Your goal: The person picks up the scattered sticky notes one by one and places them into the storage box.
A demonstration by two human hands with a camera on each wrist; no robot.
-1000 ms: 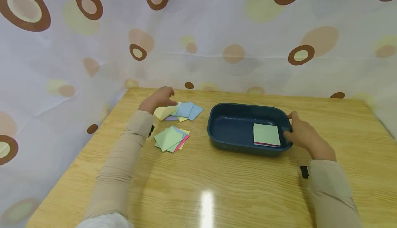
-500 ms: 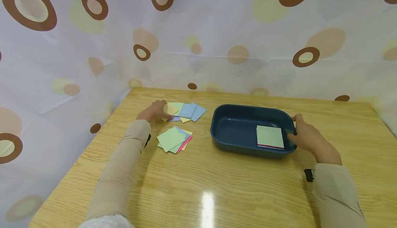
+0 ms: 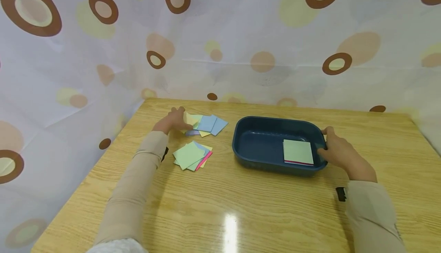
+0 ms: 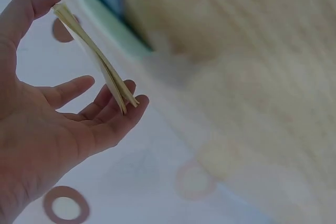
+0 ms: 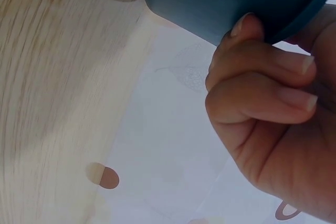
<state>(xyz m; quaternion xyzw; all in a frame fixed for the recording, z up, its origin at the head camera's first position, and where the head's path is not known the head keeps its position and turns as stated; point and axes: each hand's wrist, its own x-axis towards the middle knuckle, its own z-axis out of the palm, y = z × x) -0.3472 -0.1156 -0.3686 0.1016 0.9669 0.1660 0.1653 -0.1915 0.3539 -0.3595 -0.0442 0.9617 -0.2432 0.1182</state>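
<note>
My left hand (image 3: 175,119) pinches a thin yellow sticky note pad (image 4: 93,52) by its edges, thumb on one side and fingertips on the other. The left wrist view shows this pad slightly bowed and its sheets parting at one end. Beside that hand lie overlapping blue sticky notes (image 3: 208,123), with green, yellow and purple ones among them. My right hand (image 3: 339,149) grips the right end of a dark blue tray (image 3: 260,165), thumb inside and fingers outside the wall. Inside the tray's right part sits a squared stack of sticky notes (image 3: 298,151), pale green on top.
Nearer the front, a second loose pile of sticky notes (image 3: 190,155) lies fanned out, green on top with pink, blue and yellow edges showing. The wooden table (image 3: 275,211) meets a patterned curtain (image 3: 234,80) at the back and left.
My left hand came down onto the far group of notes and took hold of the yellow pad, which now tilts up a little. The right hand stays on the tray.
</note>
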